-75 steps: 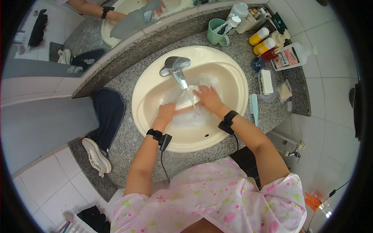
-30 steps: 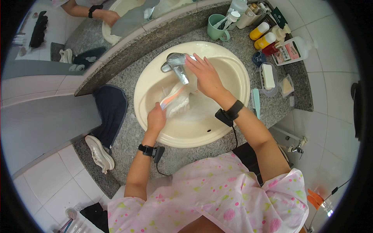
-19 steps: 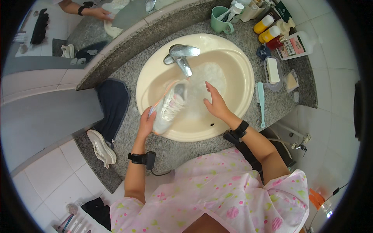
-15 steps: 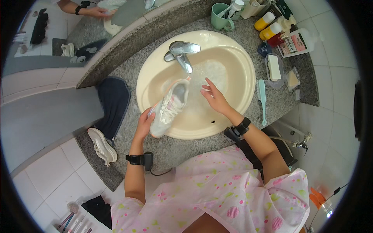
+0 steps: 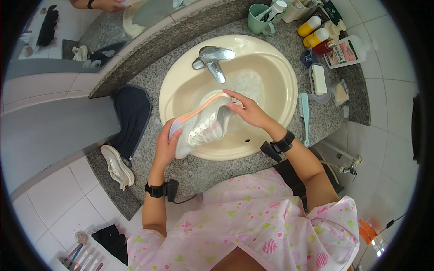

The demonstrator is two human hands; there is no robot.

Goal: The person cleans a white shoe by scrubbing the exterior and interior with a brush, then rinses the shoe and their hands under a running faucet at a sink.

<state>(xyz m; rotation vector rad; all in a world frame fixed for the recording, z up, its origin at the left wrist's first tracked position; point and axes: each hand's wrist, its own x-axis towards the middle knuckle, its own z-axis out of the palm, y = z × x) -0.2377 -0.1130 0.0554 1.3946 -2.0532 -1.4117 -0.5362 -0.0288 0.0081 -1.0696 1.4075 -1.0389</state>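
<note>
A white sneaker (image 5: pixel 202 129) with pale laces and an orange-and-lilac sole edge is held over the near left part of the cream oval sink (image 5: pixel 276 135). Its toe is gripped by my left hand (image 5: pixel 165 143), thumb on the upper. My right hand (image 5: pixel 248 111) closes around the heel end, fingers on the sole side and thumb by the collar. The shoe lies tilted, laces facing me and sole edge away. Whitish, foamy-looking water (image 5: pixel 247 82) sits in the basin under the chrome faucet (image 5: pixel 212 61).
Another white sneaker (image 5: pixel 116 166) rests at the counter's left end beside a dark cloth (image 5: pixel 131 117). On the right lie a light-blue brush (image 5: pixel 305 119) and a soap box (image 5: pixel 319 82). Bottles (image 5: pixel 316 37) and a green mug (image 5: pixel 258 20) stand at the back.
My right hand, free and spread over the basin before, now grips the sneaker's heel end. The shoe has rolled and swung rightward, showing its orange sole edge. My left hand keeps its hold.
</note>
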